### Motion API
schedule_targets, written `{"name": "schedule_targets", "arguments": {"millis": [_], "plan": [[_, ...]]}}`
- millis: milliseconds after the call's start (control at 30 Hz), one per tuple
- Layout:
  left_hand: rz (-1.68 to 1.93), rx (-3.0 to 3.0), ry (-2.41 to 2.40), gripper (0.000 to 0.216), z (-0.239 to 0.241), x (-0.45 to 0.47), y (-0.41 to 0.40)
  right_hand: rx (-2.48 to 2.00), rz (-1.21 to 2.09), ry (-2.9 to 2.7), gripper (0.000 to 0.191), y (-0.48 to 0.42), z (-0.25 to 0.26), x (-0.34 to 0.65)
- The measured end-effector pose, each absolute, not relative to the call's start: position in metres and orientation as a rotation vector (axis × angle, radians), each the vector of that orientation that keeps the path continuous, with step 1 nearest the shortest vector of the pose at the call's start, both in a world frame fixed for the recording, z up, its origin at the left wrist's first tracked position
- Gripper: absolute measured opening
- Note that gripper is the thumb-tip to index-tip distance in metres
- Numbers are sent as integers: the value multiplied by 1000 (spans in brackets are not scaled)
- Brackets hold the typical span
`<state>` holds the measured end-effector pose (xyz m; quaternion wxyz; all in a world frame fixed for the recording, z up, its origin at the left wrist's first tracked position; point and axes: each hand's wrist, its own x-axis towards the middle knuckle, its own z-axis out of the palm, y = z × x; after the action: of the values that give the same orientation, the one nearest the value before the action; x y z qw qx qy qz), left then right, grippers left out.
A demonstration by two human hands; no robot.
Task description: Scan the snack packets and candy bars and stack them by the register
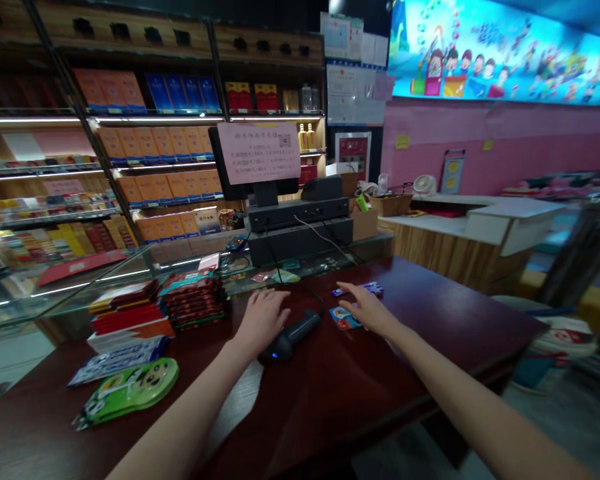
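Note:
My left hand [264, 321] hovers over the dark red table, fingers loosely stretched and holding nothing. Just to its right lies a black handheld barcode scanner [300, 331] with a small blue light; I cannot tell whether the hand touches it. My right hand [369, 309] has its thumb and fingers apart. Beneath and beside it are a blue-and-orange packet [344, 319] and a slim blue-and-purple packet [373, 289], each partly covered by the hand. A white paper sheet [243, 400] lies under my left forearm.
On the left stand stacked red packets [130, 313], brown-red packets [193, 298], blue-white packs [120, 359] and a green panda-print package [133, 392]. Behind are a glass counter, a monitor [257, 157] bearing a pink notice, and shelves of boxes. A bucket [550, 353] stands right of the table [430, 327].

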<state>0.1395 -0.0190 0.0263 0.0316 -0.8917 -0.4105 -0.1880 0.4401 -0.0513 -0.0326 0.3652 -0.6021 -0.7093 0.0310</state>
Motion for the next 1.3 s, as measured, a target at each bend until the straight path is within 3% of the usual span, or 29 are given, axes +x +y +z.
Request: {"name": "schedule_targets", "arguments": {"millis": [500,700,1300], "plan": [[-397,-2866,-918,60,12,236,-26,-1733,82,-1729,51,-83,-59,514],[-295,-2918,-890,65,2,258,-26,-1816,135,-1733,59,-91,-57,518],[-237,-2971,-893,63,-6,262,-22,-1688,186,-1673,63,-94,-48,510]]}}
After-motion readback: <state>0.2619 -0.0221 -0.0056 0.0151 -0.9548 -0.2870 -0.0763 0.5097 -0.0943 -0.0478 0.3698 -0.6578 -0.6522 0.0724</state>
